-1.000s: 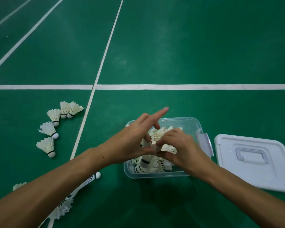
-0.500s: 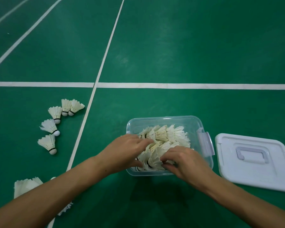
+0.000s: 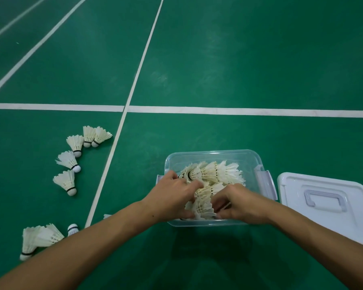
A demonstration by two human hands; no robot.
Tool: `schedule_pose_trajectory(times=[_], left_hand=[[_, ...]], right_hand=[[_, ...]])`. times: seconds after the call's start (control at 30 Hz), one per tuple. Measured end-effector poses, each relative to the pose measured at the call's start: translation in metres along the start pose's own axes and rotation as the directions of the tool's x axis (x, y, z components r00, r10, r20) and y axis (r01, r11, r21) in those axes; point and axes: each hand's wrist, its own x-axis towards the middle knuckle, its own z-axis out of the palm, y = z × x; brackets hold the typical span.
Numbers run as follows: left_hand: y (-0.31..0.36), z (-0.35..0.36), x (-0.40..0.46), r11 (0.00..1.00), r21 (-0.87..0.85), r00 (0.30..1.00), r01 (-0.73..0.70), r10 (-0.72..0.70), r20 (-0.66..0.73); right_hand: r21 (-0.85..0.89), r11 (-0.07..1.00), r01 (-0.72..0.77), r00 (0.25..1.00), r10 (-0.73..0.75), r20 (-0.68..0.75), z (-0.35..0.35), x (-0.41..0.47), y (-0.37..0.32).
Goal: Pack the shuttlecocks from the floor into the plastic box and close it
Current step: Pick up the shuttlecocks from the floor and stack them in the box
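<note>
On the green badminton court floor (image 3: 218,59), both the left hand (image 3: 174,198) and right hand (image 3: 237,203) curl their fingers around feather shuttlecocks (image 3: 214,174) inside the clear plastic box (image 3: 249,158); its white lid (image 3: 327,204) lies beside.

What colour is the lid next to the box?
White, seen in the head view: the lid.

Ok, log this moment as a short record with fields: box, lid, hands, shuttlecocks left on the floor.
box: clear plastic box on the green floor, open, partly filled with shuttlecocks
lid: white lid flat on the floor to the right of the box, handle up
left hand: left hand in the box, fingers curled on the shuttlecocks
right hand: right hand in the box, fingers curled on them too
loose shuttlecocks: five in an arc left of the white line, more by the left forearm
</note>
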Motion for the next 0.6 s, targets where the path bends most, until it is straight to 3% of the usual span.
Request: schedule_pose_trajectory(times=[0.17, 0.33, 0.47, 0.6], left_hand=[[-0.007, -0.009, -0.006, 0.995, -0.104, 0.999, -0.008, 0.012, 0.037], [-0.008, -0.012, -0.011, 0.988, -0.151, 1.000, -0.020, 0.019, -0.005], [-0.008, -0.013, -0.014, 0.986, -0.161, 0.999, -0.041, 0.036, -0.031], [-0.020, -0.035, -0.026, 0.934, -0.356, 0.981, -0.020, -0.050, -0.188]], right_hand=[[0.137, 0.989, 0.050, 0.991, -0.067, 0.118, -0.016, -0.016, -0.008], [0.200, 0.980, -0.020, 1.000, 0.022, -0.009, -0.018, -0.028, -0.012], [0.205, 0.977, -0.052, 0.998, 0.060, -0.029, -0.024, -0.037, -0.011], [0.201, 0.979, -0.040, 0.984, 0.073, -0.162, -0.049, -0.037, -0.023]])
